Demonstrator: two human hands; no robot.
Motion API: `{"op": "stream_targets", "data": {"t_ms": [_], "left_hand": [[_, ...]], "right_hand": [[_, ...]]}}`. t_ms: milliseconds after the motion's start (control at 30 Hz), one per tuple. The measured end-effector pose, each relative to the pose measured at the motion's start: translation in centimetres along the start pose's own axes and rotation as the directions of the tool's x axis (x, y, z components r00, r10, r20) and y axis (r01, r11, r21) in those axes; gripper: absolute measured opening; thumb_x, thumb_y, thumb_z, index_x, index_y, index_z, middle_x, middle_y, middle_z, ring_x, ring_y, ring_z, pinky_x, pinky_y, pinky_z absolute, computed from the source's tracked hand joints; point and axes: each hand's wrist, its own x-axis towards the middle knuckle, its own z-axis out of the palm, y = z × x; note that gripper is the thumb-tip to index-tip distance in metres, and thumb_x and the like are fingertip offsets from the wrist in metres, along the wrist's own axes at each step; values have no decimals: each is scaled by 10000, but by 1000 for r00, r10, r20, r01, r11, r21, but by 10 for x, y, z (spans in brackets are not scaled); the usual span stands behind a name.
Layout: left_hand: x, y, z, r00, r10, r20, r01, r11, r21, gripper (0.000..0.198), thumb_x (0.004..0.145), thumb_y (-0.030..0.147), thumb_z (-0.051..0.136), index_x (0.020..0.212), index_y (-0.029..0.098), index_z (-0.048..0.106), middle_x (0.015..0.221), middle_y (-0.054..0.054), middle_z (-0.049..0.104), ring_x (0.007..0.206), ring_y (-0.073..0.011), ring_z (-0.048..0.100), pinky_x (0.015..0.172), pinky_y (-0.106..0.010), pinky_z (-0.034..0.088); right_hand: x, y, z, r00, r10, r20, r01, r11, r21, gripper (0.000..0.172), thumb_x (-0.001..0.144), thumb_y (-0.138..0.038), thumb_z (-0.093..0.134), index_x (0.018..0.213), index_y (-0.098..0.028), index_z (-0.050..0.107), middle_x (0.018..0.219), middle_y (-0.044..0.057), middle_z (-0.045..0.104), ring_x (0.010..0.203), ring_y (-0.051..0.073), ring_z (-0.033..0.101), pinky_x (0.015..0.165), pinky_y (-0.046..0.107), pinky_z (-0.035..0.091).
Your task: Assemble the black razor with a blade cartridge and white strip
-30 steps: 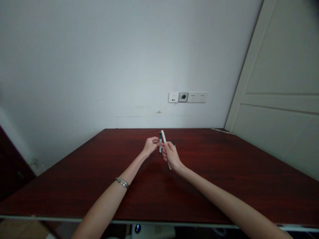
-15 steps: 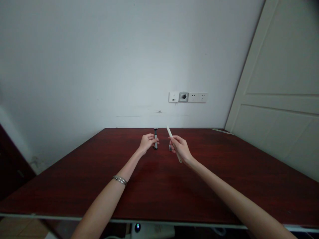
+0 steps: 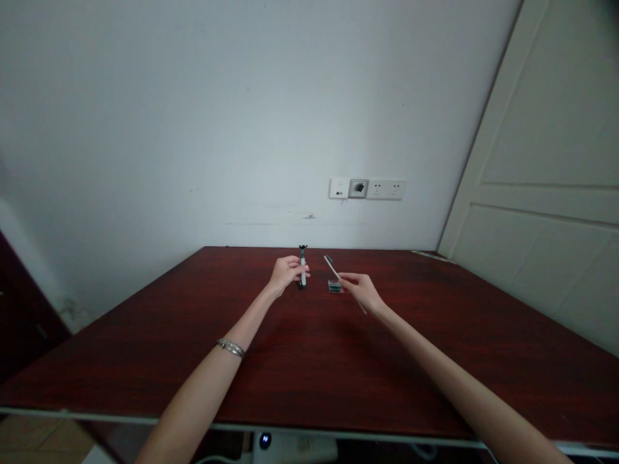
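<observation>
Pinched in the fingers of my left hand (image 3: 284,274) is a razor (image 3: 303,279), held nearly upright, with a pale handle and a dark head at the top. A small black piece (image 3: 299,285) shows just below those fingers, too small to name. My right hand (image 3: 363,292) is closed on a toothbrush (image 3: 332,266). Its slim pale handle slants up to the left, and dark bristles face right at the tip. Beside the right fingertips, a small clear case (image 3: 334,287) with dark contents lies on the table.
The dark red wooden table (image 3: 271,380) reaches back to a pale wall with a row of sockets (image 3: 367,189). A white panelled door (image 3: 541,206) stands at the right. Below the front edge sits a white device (image 3: 300,449) with a lit display.
My right hand has moved a little right and turned the toothbrush, so its bristles now show. More of the clear case is uncovered. My left hand still holds the razor, almost unmoved.
</observation>
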Motion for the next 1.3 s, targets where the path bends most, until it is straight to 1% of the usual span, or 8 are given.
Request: {"op": "stream_targets", "data": {"t_ms": [100, 167, 300, 433, 633, 800, 1100, 1300], "left_hand": [[0, 2, -1, 1000, 5, -2, -5, 1000, 3, 279, 588, 241, 730, 769, 94, 578, 718, -87, 652, 622, -198, 653, 499, -257, 511], [0, 2, 0, 1000, 6, -3, -6, 1000, 1, 268, 591, 227, 725, 769, 92, 577, 712, -84, 649, 620, -199, 652, 494, -257, 510], [0, 2, 1, 1000, 0, 7, 0, 1000, -3, 260, 590, 210, 724, 767, 92, 575, 711, -86, 650, 620, -198, 652, 488, -252, 510], [0, 0, 1, 1000, -6, 23, 6, 1000, -2, 257, 591, 213, 724, 762, 91, 575, 706, -86, 649, 617, -197, 652, 486, -250, 509], [-2, -1, 2, 999, -18, 46, 17, 1000, 8, 286, 582, 230, 736, 770, 86, 575, 711, -94, 652, 625, -210, 655, 485, -252, 506], [-3, 0, 3, 999, -28, 45, 27, 999, 29, 287, 582, 246, 738, 761, 90, 576, 701, -86, 656, 616, -202, 656, 495, -253, 504], [-3, 0, 4, 998, -32, 54, 31, 999, 21, 305, 568, 249, 749, 757, 88, 573, 711, -93, 653, 616, -209, 654, 482, -257, 500], [-3, -1, 4, 998, -38, 58, 36, 999, 36, 291, 576, 240, 743, 759, 90, 572, 698, -90, 652, 617, -209, 654, 471, -242, 486]], "right_hand": [[1, 8, -10, 998, -46, 50, 55, 980, -189, 220, 651, -281, 643, 805, -138, 709, 674, 51, 668, 560, 152, 568, 544, 280, 450], [0, 11, -16, 990, -87, 110, 118, 940, -321, 208, 676, -293, 624, 810, -164, 716, 705, 50, 673, 608, 172, 581, 589, 293, 450], [-4, 12, -21, 954, -191, 230, 277, 853, -441, 188, 705, -279, 601, 842, -226, 717, 815, 45, 666, 743, 200, 583, 721, 328, 435], [-7, 16, -22, 922, -213, 323, 352, 809, -471, 182, 717, -248, 583, 841, -233, 716, 815, 43, 635, 758, 188, 568, 755, 327, 419], [-9, 27, -22, 900, -155, 407, 345, 824, -449, 189, 734, -242, 575, 861, -228, 714, 819, 46, 616, 756, 182, 558, 761, 324, 423], [-7, 36, -21, 865, -134, 484, 404, 759, -511, 214, 746, -171, 557, 896, -196, 708, 865, 64, 605, 803, 176, 555, 784, 300, 425], [-9, 40, -17, 864, -100, 494, 419, 688, -593, 260, 763, -127, 509, 923, -200, 700, 889, 68, 594, 808, 169, 552, 774, 289, 438], [-3, 37, -21, 877, -136, 461, 411, 711, -571, 311, 713, -125, 571, 995, -209, 673, 966, 70, 573, 873, 175, 546, 822, 301, 427]]}}
